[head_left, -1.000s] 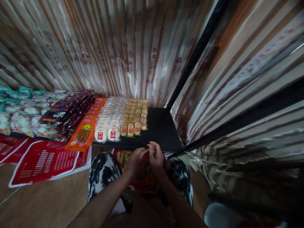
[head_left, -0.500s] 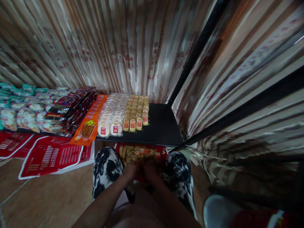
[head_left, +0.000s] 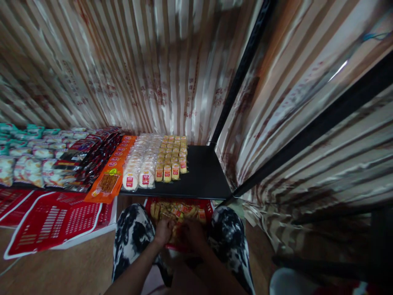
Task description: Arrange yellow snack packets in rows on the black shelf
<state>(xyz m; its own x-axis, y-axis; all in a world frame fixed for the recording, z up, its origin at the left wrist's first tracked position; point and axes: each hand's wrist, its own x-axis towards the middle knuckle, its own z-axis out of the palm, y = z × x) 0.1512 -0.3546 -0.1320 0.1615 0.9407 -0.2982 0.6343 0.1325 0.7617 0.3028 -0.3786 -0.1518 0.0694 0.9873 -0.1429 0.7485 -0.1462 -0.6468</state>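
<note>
At lower centre, left hand [head_left: 163,232] and right hand [head_left: 193,232] are sitting side by side over oblong, film-wrapped snacks [head_left: 181,209] lying in a red basket [head_left: 210,208]; shadow is hiding whether fingers [head_left: 170,225] are gripping.

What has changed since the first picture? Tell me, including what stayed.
The left hand and right hand have moved down and back toward the body, from the front edge of the black shelf to the near part of the red basket. Too dim to tell whether they took hold of anything. The yellow snack packets, round white crackers and orange packet stayed in place.
</note>
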